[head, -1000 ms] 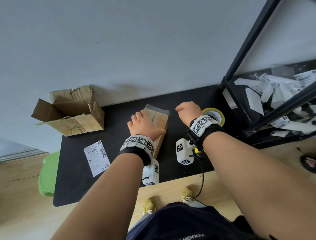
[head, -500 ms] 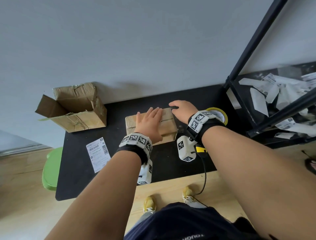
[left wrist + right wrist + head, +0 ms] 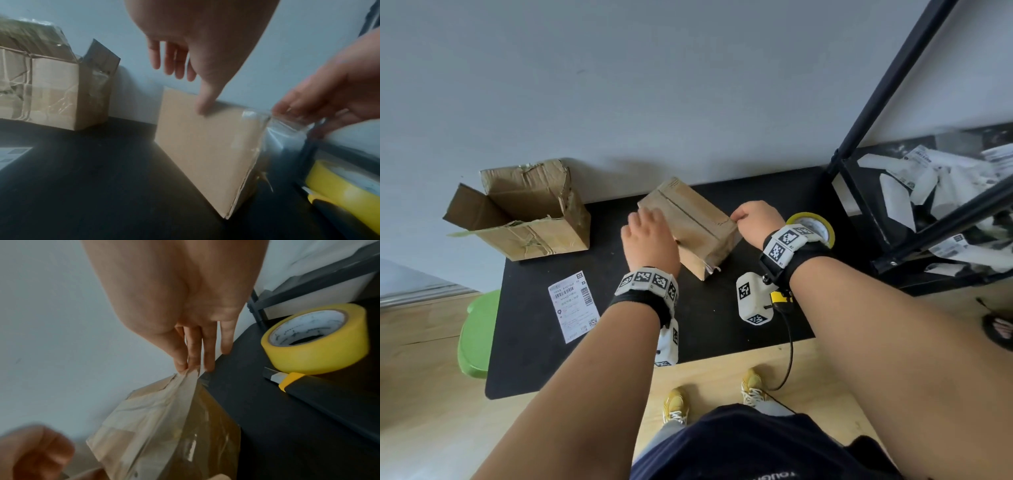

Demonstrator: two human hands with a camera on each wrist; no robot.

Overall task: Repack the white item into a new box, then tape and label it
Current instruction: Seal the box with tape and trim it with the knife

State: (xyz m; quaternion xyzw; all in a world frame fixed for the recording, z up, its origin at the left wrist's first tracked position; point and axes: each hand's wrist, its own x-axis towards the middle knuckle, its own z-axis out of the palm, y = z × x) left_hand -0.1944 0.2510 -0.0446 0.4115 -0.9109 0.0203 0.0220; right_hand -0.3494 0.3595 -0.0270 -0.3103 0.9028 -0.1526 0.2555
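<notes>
Two hands on tilted box [image 3: 690, 224].
Right hand [image 3: 755, 221] pinches tape end [image 3: 190, 378] at its corner; left hand [image 3: 650, 240] fingers loose, thumb [image 3: 203, 104] touching side. Box lay flat earlier.

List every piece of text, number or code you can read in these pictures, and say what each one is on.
Shipping label on the black mat: barcode and printed lines, too small to read.
Tape roll core: faint print, blurred, unreadable.
Labels on the rack: too small to read.
Waistband of the dark shorts: "TOUG", upside down and cut off.
Wrist bands: square marker patterns, no words.
</notes>
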